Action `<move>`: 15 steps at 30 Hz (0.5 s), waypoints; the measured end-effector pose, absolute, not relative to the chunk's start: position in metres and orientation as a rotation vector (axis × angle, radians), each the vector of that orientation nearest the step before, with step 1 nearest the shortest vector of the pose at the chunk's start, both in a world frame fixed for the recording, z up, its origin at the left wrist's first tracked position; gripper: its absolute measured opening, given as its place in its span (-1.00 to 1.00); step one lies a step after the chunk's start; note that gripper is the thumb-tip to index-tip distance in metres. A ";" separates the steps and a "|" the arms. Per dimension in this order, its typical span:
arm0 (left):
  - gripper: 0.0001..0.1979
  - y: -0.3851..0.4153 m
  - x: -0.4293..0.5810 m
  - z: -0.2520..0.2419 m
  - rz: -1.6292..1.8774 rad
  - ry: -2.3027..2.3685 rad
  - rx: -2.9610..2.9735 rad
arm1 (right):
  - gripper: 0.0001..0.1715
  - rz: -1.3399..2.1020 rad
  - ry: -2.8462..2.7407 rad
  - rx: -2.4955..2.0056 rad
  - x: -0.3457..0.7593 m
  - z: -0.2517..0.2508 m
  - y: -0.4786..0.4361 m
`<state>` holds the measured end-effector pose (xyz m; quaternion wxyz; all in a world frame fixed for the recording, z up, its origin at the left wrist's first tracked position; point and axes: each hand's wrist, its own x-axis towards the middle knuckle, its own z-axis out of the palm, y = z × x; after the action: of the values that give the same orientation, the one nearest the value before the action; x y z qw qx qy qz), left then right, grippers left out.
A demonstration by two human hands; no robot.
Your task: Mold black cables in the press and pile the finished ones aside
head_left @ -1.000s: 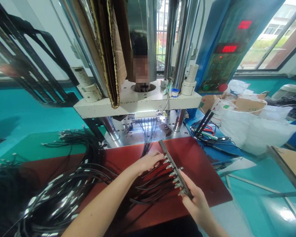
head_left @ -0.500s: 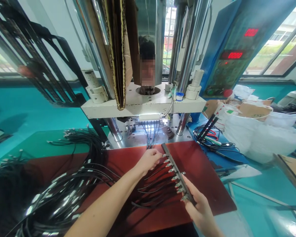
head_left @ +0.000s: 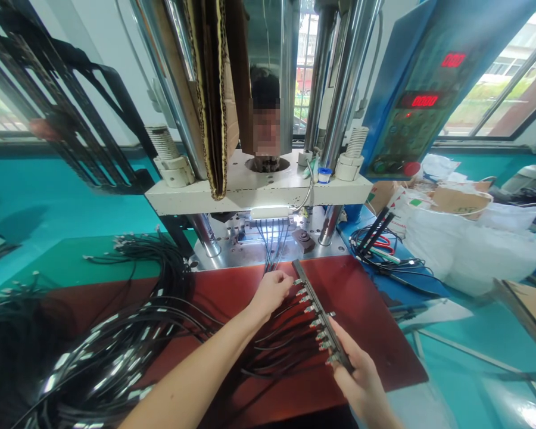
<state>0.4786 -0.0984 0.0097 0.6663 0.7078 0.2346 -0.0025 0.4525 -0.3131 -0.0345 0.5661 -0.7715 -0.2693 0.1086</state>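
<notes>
My right hand (head_left: 360, 372) is wrapped round the lower end of a dark metal bar (head_left: 318, 307), which slants over the red-brown work surface. Several black cables (head_left: 286, 330) run from the left to small metal connectors (head_left: 314, 322) set in a row along the bar's left edge. Near the bar's upper end, my left hand (head_left: 272, 293) is closed in a pinch at the topmost connector, on the end of a cable; the fingers hide most of that cable.
Behind the red-brown board (head_left: 375, 333) stands a press (head_left: 259, 199) with a lit lower plate and more cables in it. Bundles of black cable (head_left: 111, 351) lie on the left. Red-handled scissors (head_left: 385, 243) and cables are on the blue surface at right, beside white sacks (head_left: 455, 244).
My left hand stays almost in place, its forearm shifted slightly right. The loose cables beside the bar have shifted a little to the right. My right hand and the bar hold nearly still.
</notes>
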 end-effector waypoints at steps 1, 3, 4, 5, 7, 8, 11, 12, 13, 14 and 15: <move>-0.75 -0.099 0.479 0.008 0.018 0.522 1.624 | -0.25 0.259 -0.635 -1.814 0.452 -0.035 -0.314; -0.77 -0.099 0.479 0.006 0.051 0.507 1.664 | -0.25 0.258 -0.643 -1.815 0.453 -0.037 -0.315; -0.78 -0.099 0.478 0.006 0.061 0.500 1.674 | -0.24 0.254 -0.648 -1.815 0.453 -0.038 -0.315; -0.79 -0.099 0.478 0.007 0.066 0.491 1.676 | -0.24 0.249 -0.651 -1.816 0.453 -0.039 -0.315; -0.79 -0.099 0.477 0.007 0.055 0.483 1.650 | -0.23 0.243 -0.654 -1.822 0.454 -0.039 -0.315; -0.79 -0.100 0.477 0.008 0.044 0.480 1.630 | -0.23 0.243 -0.655 -1.826 0.454 -0.039 -0.315; -0.77 -0.101 0.477 0.006 0.024 0.476 1.597 | -0.22 0.247 -0.675 -1.833 0.454 -0.037 -0.314; -0.77 -0.101 0.477 0.004 0.026 0.473 1.602 | -0.22 0.247 -0.682 -1.837 0.453 -0.036 -0.314; -0.77 -0.101 0.478 0.001 0.033 0.465 1.616 | -0.21 0.246 -0.692 -1.844 0.453 -0.036 -0.313; -0.78 -0.101 0.479 -0.002 0.045 0.456 1.639 | -0.21 0.240 -0.701 -1.856 0.453 -0.035 -0.312; -0.78 -0.100 0.480 -0.006 0.061 0.443 1.672 | -0.20 0.231 -0.712 -1.873 0.453 -0.034 -0.311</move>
<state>0.4801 -0.1001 -0.0061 0.6485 0.7354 0.1948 0.0266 0.4529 -0.3110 -0.0342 0.5333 -0.7855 -0.2986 0.0970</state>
